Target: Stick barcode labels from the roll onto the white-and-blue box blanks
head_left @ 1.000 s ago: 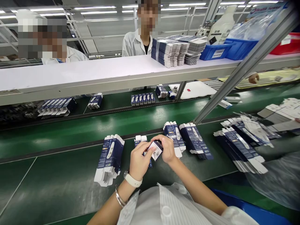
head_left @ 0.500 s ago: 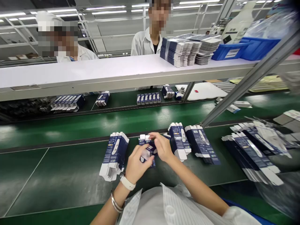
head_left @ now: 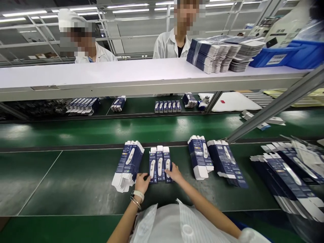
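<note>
Three small blue-and-white boxes stand side by side on the green work surface: a left box (head_left: pixel 152 165), a middle box (head_left: pixel 160 163) and a right box (head_left: pixel 167 162). My right hand (head_left: pixel 174 174) is at the right box's lower right edge, thumb over its front and index finger along its side. My left hand (head_left: pixel 142 184) is by the left box's lower left corner, holding nothing, with thumb and index finger apart. A stack of folded cartons (head_left: pixel 128 165) lies left of the boxes, just beyond my left hand.
Two carton stacks, one nearer (head_left: pixel 199 155) and one farther right (head_left: pixel 227 162), lie right of my hands. More cartons (head_left: pixel 286 179) lie at far right. A slanted metal post (head_left: pixel 273 104) and a white shelf (head_left: pixel 113 76) cross ahead. Two people stand beyond it.
The box that was between my hands is no longer held up; three boxes now show in a row. My hands have moved down and apart to the row's two sides. The view has shifted slightly.
</note>
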